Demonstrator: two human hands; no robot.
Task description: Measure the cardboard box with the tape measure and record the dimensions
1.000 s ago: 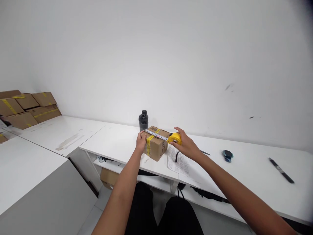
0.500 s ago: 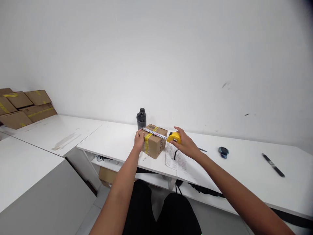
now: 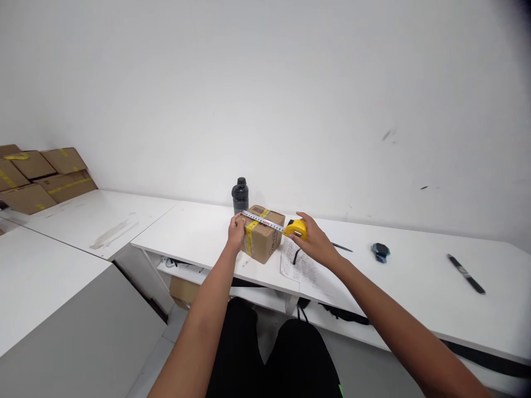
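Observation:
A small cardboard box (image 3: 260, 246) with yellow tape stands on the white table. Across its top lies the pulled-out blade (image 3: 263, 220) of a tape measure. My right hand (image 3: 316, 242) grips the yellow tape measure case (image 3: 296, 228) just beyond the box's right edge. At the left edge of the box, my left hand (image 3: 236, 231) is closed at the blade's free end, with its fingers against the cardboard. The exact fingertip contact there is too small to make out. Behind the box is a dark bottle (image 3: 240, 196).
A handwritten sheet (image 3: 295, 265) lies right of the box, with a pen (image 3: 342, 247) behind it. Farther right are a dark watch-like object (image 3: 380, 251) and a black marker-like object (image 3: 465, 273). Several cardboard boxes (image 3: 66, 185) are stacked far left. Shelves (image 3: 257, 298) run below the tabletop.
The camera view has tilted slightly, so the scene sits a little higher. Both hands, the blade and the box keep nearly the same arrangement.

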